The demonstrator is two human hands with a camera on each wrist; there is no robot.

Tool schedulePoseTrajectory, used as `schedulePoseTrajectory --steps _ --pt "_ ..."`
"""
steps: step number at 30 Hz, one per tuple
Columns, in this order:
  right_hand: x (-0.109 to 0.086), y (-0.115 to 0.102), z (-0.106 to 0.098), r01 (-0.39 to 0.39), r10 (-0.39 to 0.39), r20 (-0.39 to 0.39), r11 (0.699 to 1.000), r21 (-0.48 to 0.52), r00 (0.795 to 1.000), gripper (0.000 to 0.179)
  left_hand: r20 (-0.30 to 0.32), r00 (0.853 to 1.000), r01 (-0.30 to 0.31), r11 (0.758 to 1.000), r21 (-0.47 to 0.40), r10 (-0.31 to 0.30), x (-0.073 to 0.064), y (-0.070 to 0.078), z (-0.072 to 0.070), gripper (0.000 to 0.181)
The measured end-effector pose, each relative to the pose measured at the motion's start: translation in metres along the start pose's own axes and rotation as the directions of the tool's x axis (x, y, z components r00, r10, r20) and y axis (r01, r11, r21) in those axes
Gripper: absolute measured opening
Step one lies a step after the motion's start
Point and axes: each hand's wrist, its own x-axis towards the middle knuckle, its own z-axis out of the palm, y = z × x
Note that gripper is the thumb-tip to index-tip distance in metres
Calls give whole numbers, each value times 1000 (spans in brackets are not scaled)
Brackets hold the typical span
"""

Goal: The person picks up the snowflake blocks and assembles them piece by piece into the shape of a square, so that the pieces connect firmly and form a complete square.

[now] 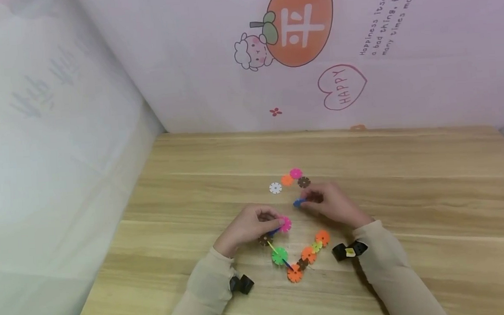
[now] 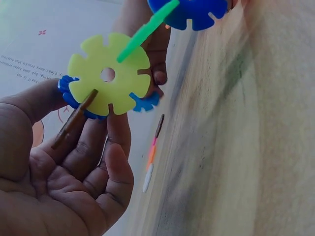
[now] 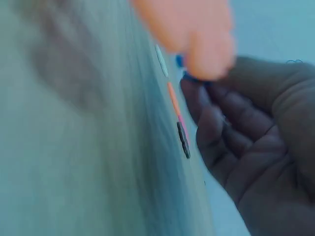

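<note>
Looks maybe halfway: left hand [image 1: 248, 226] pinches the far end of the snowflake-disc chain [image 1: 293, 256] mid-desk, right hand [image 1: 330, 204] pinches a blue disc [image 1: 297, 203], four loose discs [image 1: 289, 180] wait beyond.

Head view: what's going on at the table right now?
A person is joining plastic snowflake discs on a wooden table. The left hand grips the upper end of a linked chain of discs, which curves across the table between the wrists. The right hand pinches a blue disc close to that end. Four loose discs, white, orange, pink and brown, lie flat just beyond the hands.
</note>
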Motion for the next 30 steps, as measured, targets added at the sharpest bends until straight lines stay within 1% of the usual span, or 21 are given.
schedulePoseTrajectory --steps 2,9,14,18,22,27,30 --pt "-4 -2 -3 9 -9 16 1000 27 1000 10 -5 1000 4 1000 6 -4 0 2 0 13" --pt "-14 -12 -9 38 -40 18 994 102 999 12 -6 1000 8 1000 3 -8 -1 3 0 14" --pt "-19 -17 -9 37 -46 57 989 146 997 10 -3 1000 20 1000 0 -20 -2 4 1 15" --pt "-21 -22 -10 49 -60 75 989 136 995 10 -2 1000 13 1000 7 -13 -2 4 1 15" --pt "-23 -28 -10 100 -109 73 989 110 991 13 -4 1000 2 1000 14 -2 -1 3 1 14" --pt "-23 -33 -9 194 -201 62 976 95 978 18 0 1000 -2 1000 -6 2 -1 2 2 14" --pt "-23 -35 -8 229 -234 59 970 84 970 21 6 1000 2 1000 -20 -2 -1 3 2 14"
